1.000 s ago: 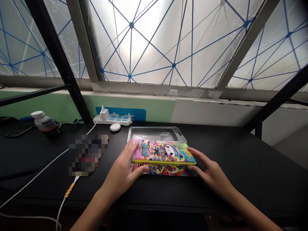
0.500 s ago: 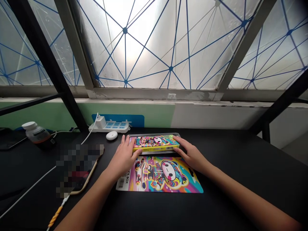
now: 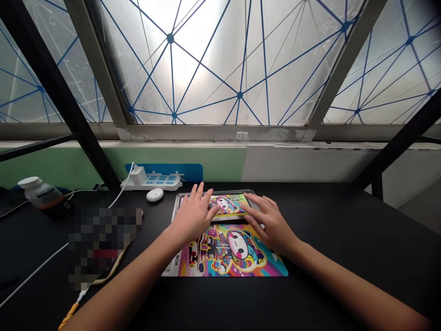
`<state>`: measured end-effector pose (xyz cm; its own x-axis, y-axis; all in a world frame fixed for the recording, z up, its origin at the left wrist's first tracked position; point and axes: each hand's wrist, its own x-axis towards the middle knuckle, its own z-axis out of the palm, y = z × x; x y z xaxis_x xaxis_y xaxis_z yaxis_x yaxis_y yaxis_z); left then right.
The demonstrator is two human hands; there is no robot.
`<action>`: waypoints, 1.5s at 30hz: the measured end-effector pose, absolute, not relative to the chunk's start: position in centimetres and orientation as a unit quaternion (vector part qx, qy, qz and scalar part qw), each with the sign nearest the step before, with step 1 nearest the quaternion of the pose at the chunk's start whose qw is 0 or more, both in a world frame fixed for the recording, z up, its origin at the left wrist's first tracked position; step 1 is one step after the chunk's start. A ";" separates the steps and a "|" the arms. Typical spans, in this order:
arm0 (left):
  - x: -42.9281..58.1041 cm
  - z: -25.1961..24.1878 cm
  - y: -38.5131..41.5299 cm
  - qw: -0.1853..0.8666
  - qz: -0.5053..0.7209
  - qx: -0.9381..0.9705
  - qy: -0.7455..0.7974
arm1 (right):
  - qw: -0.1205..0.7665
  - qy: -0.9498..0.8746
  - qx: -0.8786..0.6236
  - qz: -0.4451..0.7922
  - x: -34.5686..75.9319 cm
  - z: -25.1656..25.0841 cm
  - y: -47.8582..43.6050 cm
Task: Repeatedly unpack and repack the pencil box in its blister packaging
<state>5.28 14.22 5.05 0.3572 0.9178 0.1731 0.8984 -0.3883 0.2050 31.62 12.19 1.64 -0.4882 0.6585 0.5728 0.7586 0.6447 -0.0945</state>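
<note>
A colourful cartoon-printed box point(image 3: 229, 203) lies in a clear plastic tray point(image 3: 177, 202) on the dark table. My left hand point(image 3: 193, 211) is spread flat over the box's left part, hiding it; whether it presses down I cannot tell. At the right end my right hand point(image 3: 272, 225) has its fingers apart, tips at or just over the box's edge. Nearer to me lies a flat printed card point(image 3: 237, 253) with a large cartoon bear figure and the word "BOX" at its left side. My left wrist covers the card's upper left part.
A white power strip point(image 3: 163, 182) with a plug stands along the wall, a round white case point(image 3: 155, 195) before it. Left are a bottle with a white lid point(image 3: 43, 193), a pixelated object point(image 3: 105, 243) and a white cable point(image 3: 37, 271). A clear cup point(image 3: 242, 135) stands on the sill.
My left hand has moved right, from the box's left end onto its top. My right hand has loosened, fingers spreading. The box now sits lower in the tray. The view has shifted slightly.
</note>
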 end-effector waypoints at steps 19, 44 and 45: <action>2.5 3.2 18.6 0.064 0.105 0.828 0.547 | 0.158 -0.829 -0.535 0.041 28.7 1.8 9.1; 4.6 4.6 15.4 0.116 0.130 0.875 0.452 | 0.229 -0.754 -0.598 0.146 34.9 3.2 15.1; 4.6 4.6 15.4 0.117 0.125 0.877 0.449 | 0.235 -0.756 -0.589 0.159 34.1 3.2 15.0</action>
<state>4.57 15.39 4.63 0.5662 0.8162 0.1147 0.7577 -0.5702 0.3173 34.09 15.03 3.16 -0.1947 0.9663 0.1681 0.8172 0.2546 -0.5171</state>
